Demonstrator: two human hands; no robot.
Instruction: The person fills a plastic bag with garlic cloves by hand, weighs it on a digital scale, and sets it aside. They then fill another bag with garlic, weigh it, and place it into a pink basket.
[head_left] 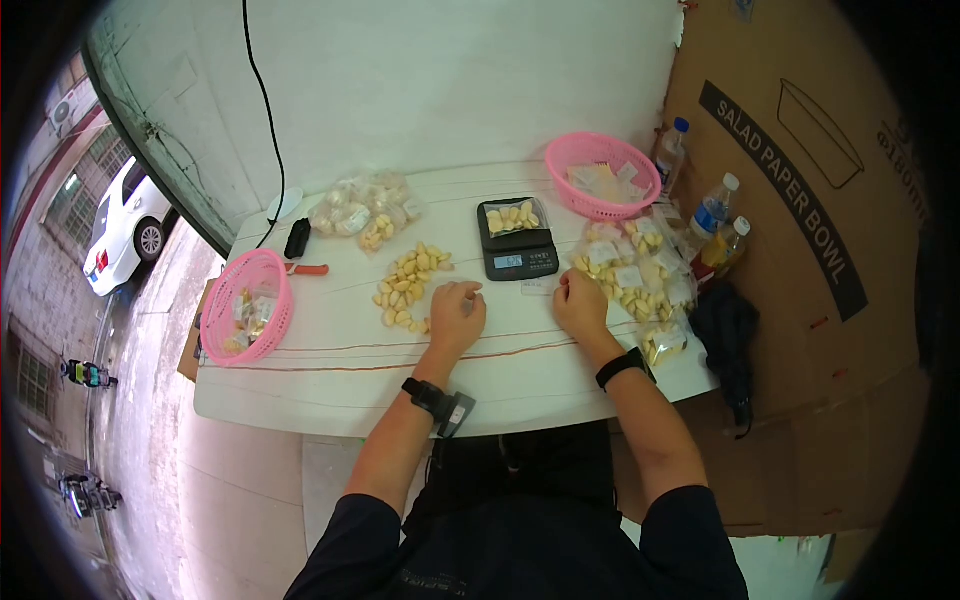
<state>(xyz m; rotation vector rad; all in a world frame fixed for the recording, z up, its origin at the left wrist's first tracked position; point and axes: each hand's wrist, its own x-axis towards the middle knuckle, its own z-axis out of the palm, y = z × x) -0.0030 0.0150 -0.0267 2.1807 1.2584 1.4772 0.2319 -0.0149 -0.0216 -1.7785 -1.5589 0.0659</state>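
My left hand (458,312) rests on the table beside a loose pile of peeled garlic cloves (408,282); its fingers are loosely bent, with nothing visible in them. My right hand (582,302) is closed just left of several clear bags of garlic cloves (635,300), and whatever its fingers may hold is hidden. Between and beyond the hands sits a black digital scale (522,263) with a lit display. On its platform lies a clear bag of garlic cloves (514,218). A small white label (537,287) lies near my right fingers.
A pink basket (289,310) with bags stands left; another pink basket (612,211) holds labelled packets at the back. Plastic bags (352,208), an orange-handled knife (311,270) and a black object (298,239) lie back left. Bottles (713,205) and a dark umbrella (724,330) line the right.
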